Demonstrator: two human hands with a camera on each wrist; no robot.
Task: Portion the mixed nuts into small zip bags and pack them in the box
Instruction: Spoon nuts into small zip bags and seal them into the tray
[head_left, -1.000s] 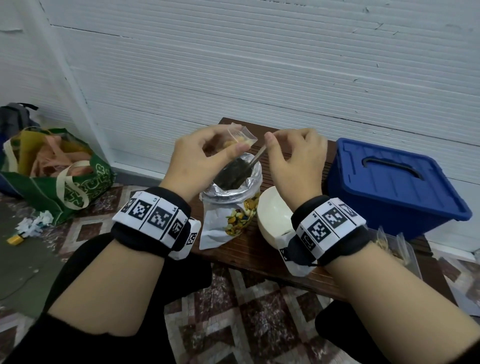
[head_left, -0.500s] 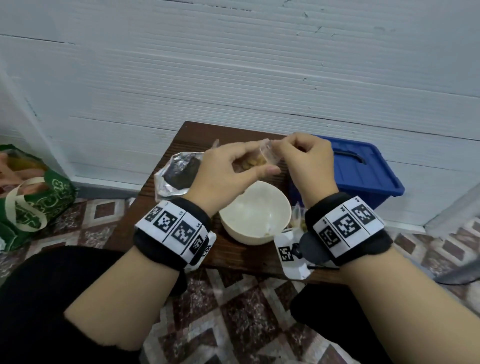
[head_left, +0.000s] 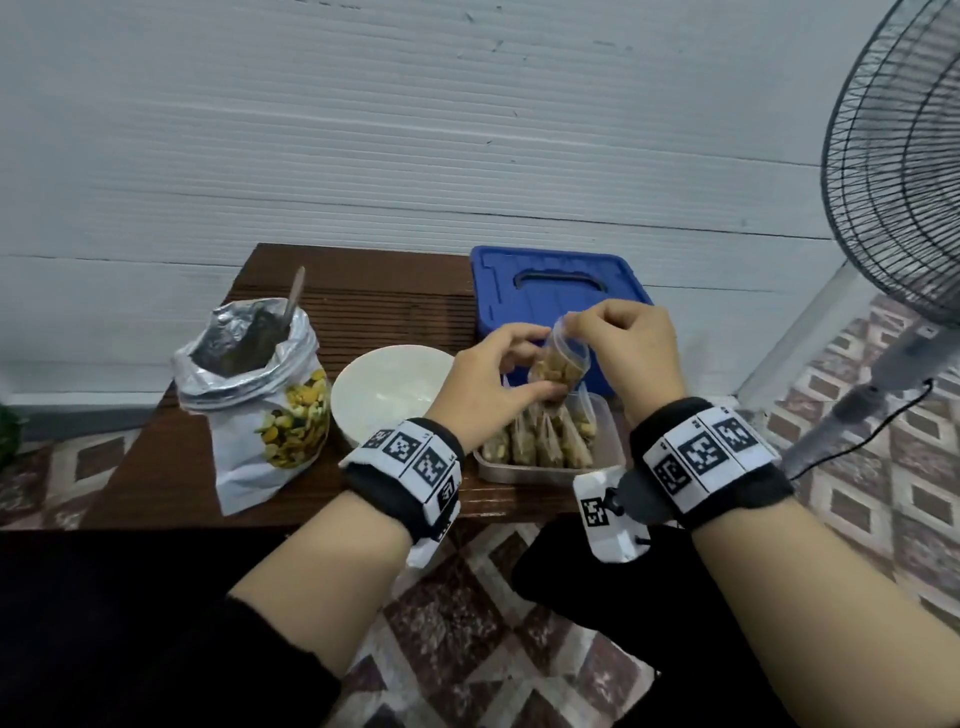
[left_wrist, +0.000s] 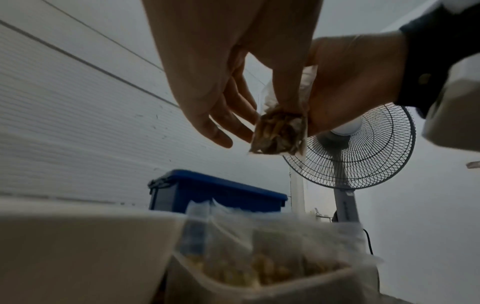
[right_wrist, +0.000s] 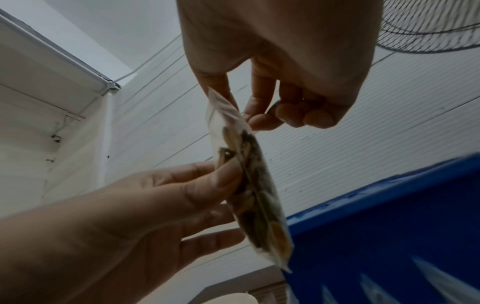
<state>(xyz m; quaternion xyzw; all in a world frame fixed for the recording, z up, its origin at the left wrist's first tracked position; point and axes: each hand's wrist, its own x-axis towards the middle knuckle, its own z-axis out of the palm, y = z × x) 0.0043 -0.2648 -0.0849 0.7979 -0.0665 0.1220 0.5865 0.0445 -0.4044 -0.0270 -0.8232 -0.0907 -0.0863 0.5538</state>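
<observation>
A small clear zip bag (head_left: 560, 364) half full of mixed nuts hangs in the air above a clear plastic box (head_left: 608, 457) that holds several filled bags. My right hand (head_left: 618, 338) pinches the bag's top strip (right_wrist: 226, 111) between thumb and forefinger. My left hand (head_left: 498, 374) holds the bag's nut-filled lower part (right_wrist: 257, 203) with thumb and fingertips. The bag (left_wrist: 280, 131) hangs upright between both hands. The foil nut pouch (head_left: 260, 395) stands open at the table's left with a spoon handle (head_left: 293, 293) sticking out.
A white bowl (head_left: 384, 389) sits between the pouch and the clear box on the brown table (head_left: 363, 280). A blue lidded bin (head_left: 550, 291) stands behind the box. A standing fan (head_left: 893, 171) is at the right. White wall panels run behind.
The spoon has gone from my right hand into the pouch. Both hands carried the filled bag rightward from over the pouch and bowl to above the clear box.
</observation>
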